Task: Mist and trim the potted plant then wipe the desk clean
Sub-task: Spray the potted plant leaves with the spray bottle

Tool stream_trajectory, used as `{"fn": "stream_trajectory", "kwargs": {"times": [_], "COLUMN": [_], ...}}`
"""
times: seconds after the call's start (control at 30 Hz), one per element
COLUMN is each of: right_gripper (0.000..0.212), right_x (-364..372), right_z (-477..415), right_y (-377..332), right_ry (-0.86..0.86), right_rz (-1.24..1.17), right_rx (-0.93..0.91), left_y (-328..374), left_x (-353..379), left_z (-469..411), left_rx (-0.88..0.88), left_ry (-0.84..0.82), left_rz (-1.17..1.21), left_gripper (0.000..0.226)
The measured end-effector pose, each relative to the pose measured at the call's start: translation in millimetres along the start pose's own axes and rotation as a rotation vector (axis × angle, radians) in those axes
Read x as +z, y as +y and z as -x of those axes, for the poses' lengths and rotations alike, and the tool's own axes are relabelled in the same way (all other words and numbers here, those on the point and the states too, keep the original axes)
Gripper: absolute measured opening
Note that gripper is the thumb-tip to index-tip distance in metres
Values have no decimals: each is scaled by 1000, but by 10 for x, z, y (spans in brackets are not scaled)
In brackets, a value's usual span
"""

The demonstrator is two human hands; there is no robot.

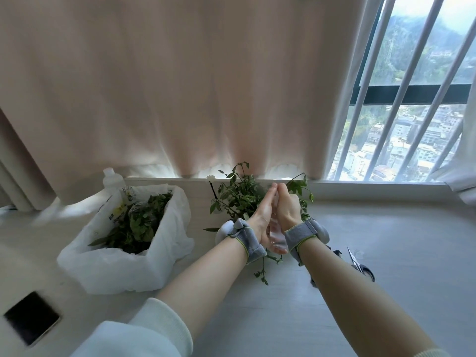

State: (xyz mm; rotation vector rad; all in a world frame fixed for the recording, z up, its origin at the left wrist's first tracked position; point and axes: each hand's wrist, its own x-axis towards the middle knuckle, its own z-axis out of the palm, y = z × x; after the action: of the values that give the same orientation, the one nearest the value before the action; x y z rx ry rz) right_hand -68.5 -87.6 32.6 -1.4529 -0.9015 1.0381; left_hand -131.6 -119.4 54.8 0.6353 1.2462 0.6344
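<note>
Fingers straight, my left hand [260, 222] and right hand [289, 215] pressed a clear thing [277, 237] (a mister, I guessed) between them before the plant [235, 195]; clippings [136, 224] filled the bag [123, 270], the desk [391, 243] seemingly unwiped

Pale grey-white worktop [386, 240] fills the lower frame, up to the window ledge. Left of centre: white plastic bag [164, 256], standing open, full of green clippings. Centre: leafy green potted plant [237, 197], pot mostly hidden. Just below it, loose cut green sprig [262, 271]. Right of centre: black-handled steel scissors [360, 265], lying flat. Lower left corner: dark rectangular phone [31, 318]. Behind the bag: clear white-capped plastic bottle [112, 179], base hidden.
</note>
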Motion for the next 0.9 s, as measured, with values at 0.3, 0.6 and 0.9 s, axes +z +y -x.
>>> {"fn": "stream_trajectory", "kwargs": {"times": [0.3,0.6,0.9], "right_gripper": [53,52,51], "right_x": [67,24,100], "right_z": [71,187,237], "right_y": [15,31,62], "right_ry": [-28,22,-66], "right_rz": [-15,77,66], "right_rx": [30,-10,77], "left_y": [-7,-96,-123], "left_x": [-107,-144,-284], "left_z": [20,48,-13], "left_rx": [-34,-87,-101], "left_ry": [-16,-75,-85], "left_rz": [36,25,25], "left_gripper": [81,82,101]}}
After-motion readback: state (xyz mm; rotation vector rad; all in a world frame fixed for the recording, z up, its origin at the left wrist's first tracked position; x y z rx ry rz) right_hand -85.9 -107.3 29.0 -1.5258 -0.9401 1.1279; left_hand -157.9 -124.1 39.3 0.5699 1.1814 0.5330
